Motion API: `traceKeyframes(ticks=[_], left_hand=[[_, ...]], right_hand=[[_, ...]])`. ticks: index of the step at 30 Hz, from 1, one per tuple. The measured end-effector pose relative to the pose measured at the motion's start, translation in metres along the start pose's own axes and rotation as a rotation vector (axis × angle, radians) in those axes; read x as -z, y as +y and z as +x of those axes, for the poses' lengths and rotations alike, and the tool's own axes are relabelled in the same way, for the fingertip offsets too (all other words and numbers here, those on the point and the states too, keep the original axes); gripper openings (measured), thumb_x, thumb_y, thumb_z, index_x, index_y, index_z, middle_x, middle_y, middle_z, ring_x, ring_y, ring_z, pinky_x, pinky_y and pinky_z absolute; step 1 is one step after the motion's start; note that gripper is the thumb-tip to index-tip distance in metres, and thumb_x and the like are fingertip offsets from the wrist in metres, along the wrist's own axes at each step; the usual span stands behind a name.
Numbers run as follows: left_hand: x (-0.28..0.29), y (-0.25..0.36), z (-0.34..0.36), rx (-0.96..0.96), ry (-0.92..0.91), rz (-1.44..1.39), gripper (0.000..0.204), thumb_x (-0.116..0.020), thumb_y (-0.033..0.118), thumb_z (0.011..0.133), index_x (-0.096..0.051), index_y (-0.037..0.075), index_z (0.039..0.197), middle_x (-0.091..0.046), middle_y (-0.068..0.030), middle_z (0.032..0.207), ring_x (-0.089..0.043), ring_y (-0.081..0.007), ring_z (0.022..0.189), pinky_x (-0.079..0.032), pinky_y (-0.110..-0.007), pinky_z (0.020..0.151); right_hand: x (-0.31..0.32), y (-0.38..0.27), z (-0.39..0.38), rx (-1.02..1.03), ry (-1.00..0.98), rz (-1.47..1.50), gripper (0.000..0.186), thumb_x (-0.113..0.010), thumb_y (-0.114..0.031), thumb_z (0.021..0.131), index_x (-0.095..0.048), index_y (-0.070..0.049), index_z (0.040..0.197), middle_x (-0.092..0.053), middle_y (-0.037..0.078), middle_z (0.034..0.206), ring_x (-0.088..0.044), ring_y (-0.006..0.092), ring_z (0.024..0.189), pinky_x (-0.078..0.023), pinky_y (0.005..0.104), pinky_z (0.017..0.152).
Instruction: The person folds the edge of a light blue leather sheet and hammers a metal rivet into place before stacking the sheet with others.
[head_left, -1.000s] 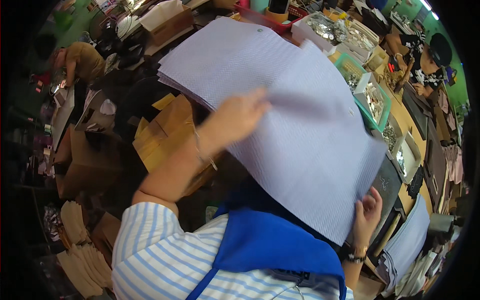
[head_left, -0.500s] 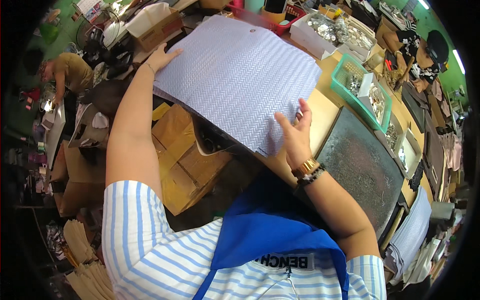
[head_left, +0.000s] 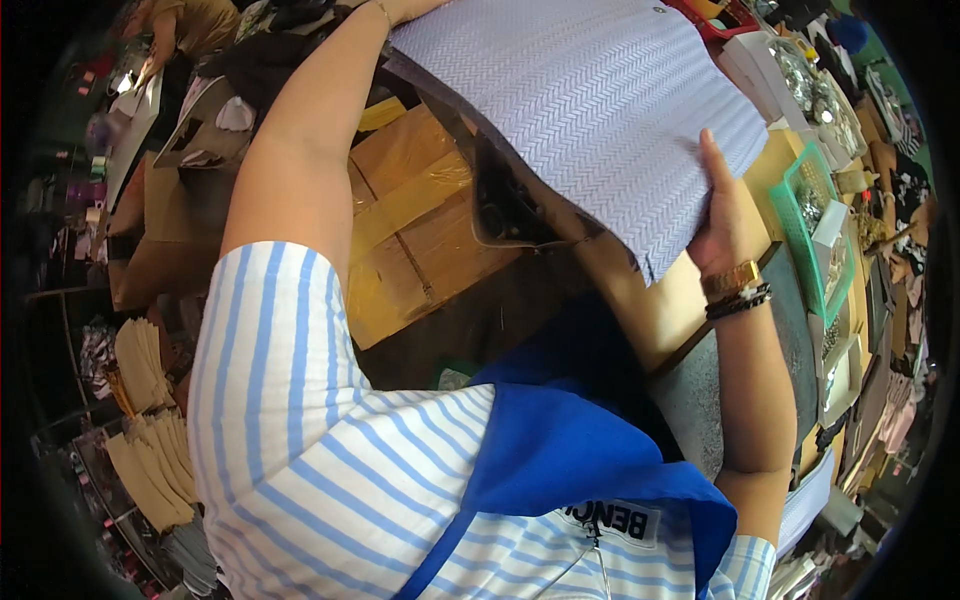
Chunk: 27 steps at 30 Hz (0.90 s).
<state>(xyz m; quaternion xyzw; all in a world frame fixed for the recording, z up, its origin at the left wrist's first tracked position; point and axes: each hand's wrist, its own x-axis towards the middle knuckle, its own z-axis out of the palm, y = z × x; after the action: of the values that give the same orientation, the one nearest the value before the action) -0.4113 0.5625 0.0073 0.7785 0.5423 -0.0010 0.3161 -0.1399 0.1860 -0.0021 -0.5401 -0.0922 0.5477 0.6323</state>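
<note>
A large lavender sheet with a woven herringbone pattern [head_left: 590, 90] lies over the far part of the table, its near corner sticking out past the table edge. A small round metal piece [head_left: 659, 9] sits on its far part. My left hand [head_left: 408, 8] is at the sheet's far left edge, gripping it; the top of the picture cuts off part of the fingers. At the right edge, my right hand [head_left: 722, 225] grips the sheet, thumb up along its upper face and the other fingers mostly hidden.
Right of the sheet stands a green plastic basket [head_left: 785, 200] beside a dark flat slab [head_left: 700, 400]. Boxes of shiny metal parts [head_left: 820, 95] are farther back. Below the table's left side is a taped cardboard box [head_left: 420, 230]. Co-workers [head_left: 200, 22] are at the far left and right.
The view has shifted, so the sheet and both hands appear farther up and to the right. My right hand's fingers, spread before, are now closer in against the sheet's edge.
</note>
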Motion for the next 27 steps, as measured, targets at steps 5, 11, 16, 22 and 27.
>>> traceKeyframes(ticks=[5, 11, 16, 22, 27], left_hand=[[0.003, 0.001, -0.001, -0.146, 0.094, 0.038, 0.098, -0.056, 0.083, 0.086, -0.067, -0.003, 0.132, -0.066, -0.0229, 0.133, -0.063, -0.0335, 0.123, -0.047, -0.043, 0.105], [-0.011, 0.020, -0.004, -0.220, 0.175, 0.375, 0.108, -0.058, 0.090, 0.076, -0.069, -0.004, 0.127, -0.069, -0.0261, 0.129, -0.065, -0.0390, 0.122, -0.049, -0.042, 0.105], [-0.048, 0.022, -0.069, -0.404, 0.314, 0.270, 0.113, -0.068, 0.084, 0.075, -0.050, 0.005, 0.153, -0.062, -0.0213, 0.141, -0.063, -0.0322, 0.127, -0.047, -0.038, 0.108], [-0.043, 0.021, -0.061, -0.444, 0.043, 0.029, 0.114, -0.083, 0.071, 0.070, -0.047, 0.002, 0.153, -0.060, -0.0255, 0.142, -0.063, -0.0338, 0.127, -0.049, -0.040, 0.106], [-0.024, 0.038, -0.070, -0.121, -0.325, -0.335, 0.109, -0.083, 0.070, 0.072, -0.052, -0.002, 0.148, -0.061, -0.0246, 0.140, -0.065, -0.0361, 0.121, -0.051, -0.040, 0.098]], right_hand=[[-0.017, -0.003, 0.017, 0.029, -0.068, 0.008, 0.064, -0.081, -0.038, 0.088, -0.057, 0.000, 0.135, -0.067, 0.014, 0.127, -0.065, 0.0281, 0.115, -0.050, 0.0436, 0.106], [0.035, 0.017, 0.010, 0.025, -0.052, -0.021, 0.065, -0.076, -0.022, 0.088, -0.050, 0.007, 0.141, -0.064, 0.019, 0.134, -0.063, 0.0324, 0.120, -0.050, 0.0469, 0.108], [0.054, 0.034, -0.063, -0.035, 0.072, -0.040, 0.081, -0.076, -0.030, 0.089, -0.038, 0.006, 0.151, -0.059, 0.021, 0.142, -0.062, 0.0339, 0.124, -0.050, 0.0486, 0.108], [0.055, 0.045, -0.090, 0.088, 0.078, -0.058, 0.071, -0.073, -0.034, 0.093, -0.047, 0.003, 0.147, -0.060, 0.016, 0.141, -0.059, 0.0310, 0.126, -0.045, 0.0451, 0.111], [0.043, 0.026, -0.060, 0.116, -0.022, 0.058, 0.065, -0.074, -0.033, 0.093, -0.052, 0.004, 0.142, -0.064, 0.013, 0.133, -0.062, 0.0282, 0.119, -0.048, 0.0435, 0.107]])
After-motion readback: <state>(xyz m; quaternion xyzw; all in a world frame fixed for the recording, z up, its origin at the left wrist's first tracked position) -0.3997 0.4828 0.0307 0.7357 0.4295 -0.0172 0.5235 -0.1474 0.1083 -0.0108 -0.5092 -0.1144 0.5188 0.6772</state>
